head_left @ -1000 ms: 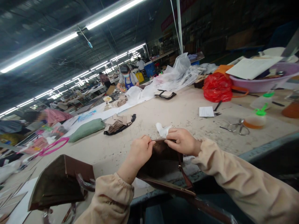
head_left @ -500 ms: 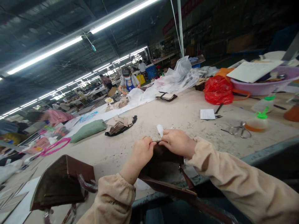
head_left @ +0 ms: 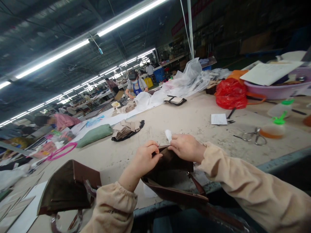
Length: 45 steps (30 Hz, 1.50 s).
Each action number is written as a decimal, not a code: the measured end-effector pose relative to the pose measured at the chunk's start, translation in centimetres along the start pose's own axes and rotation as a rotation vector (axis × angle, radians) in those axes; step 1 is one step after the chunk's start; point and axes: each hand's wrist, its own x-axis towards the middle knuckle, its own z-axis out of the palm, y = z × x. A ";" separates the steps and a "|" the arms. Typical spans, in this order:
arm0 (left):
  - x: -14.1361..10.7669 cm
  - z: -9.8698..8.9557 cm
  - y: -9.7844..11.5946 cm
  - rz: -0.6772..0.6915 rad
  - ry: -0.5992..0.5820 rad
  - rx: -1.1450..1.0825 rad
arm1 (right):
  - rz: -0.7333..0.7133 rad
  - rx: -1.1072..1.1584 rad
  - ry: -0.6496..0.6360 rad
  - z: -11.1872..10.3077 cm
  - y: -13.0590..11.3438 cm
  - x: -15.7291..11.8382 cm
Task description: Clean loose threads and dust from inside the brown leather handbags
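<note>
A dark brown handbag point(head_left: 175, 191) lies open at the table's front edge, its strap hanging toward me. My right hand point(head_left: 186, 147) pinches the far rim of this bag between thumb and fingers. A small white piece point(head_left: 168, 135) sticks up just behind those fingers; whether they hold it too is unclear. My left hand point(head_left: 145, 159) is at the bag's left rim, fingers curled and thumb close to the index finger; what lies in this pinch is hidden. A second brown handbag point(head_left: 70, 187), with plastic-wrapped handles, rests on its side to my left.
Scissors point(head_left: 254, 136), glue bottles with green caps point(head_left: 272, 129) and a white card point(head_left: 218, 119) lie at right. Behind them are a red plastic bag point(head_left: 230, 94) and a purple basin point(head_left: 272, 90). A green cushion-like bundle point(head_left: 94, 135) and brown pieces point(head_left: 127, 129) lie ahead. Co-workers sit farther off.
My left hand has drawn slightly left and down from the right hand, so more of the bag's rim shows between them. The right hand keeps its pinch. The view has shifted a little.
</note>
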 end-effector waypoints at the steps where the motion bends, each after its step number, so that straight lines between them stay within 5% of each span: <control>1: -0.1 0.0 0.0 0.004 0.006 0.000 | -0.001 -0.001 -0.003 0.0 0.0 0.0; 17: 0.6 0.6 0.3 -0.129 0.005 0.141 | -0.044 0.021 -0.018 -0.5 -0.3 -1.8; 24: 1.2 1.2 1.6 -0.115 -0.009 0.100 | 0.069 0.029 -0.033 -1.2 0.7 -4.0; 35: 0.9 0.9 1.1 -0.139 -0.015 0.046 | 0.057 -0.087 -0.143 -1.8 -1.9 -0.7; 41: -1.2 -0.3 0.6 -0.142 -0.025 -0.109 | 0.022 -0.090 -0.091 -1.3 -1.1 -0.8; 45: -1.8 -0.5 0.8 -0.169 0.000 0.007 | -0.009 -0.094 -0.089 -1.2 -0.6 -0.6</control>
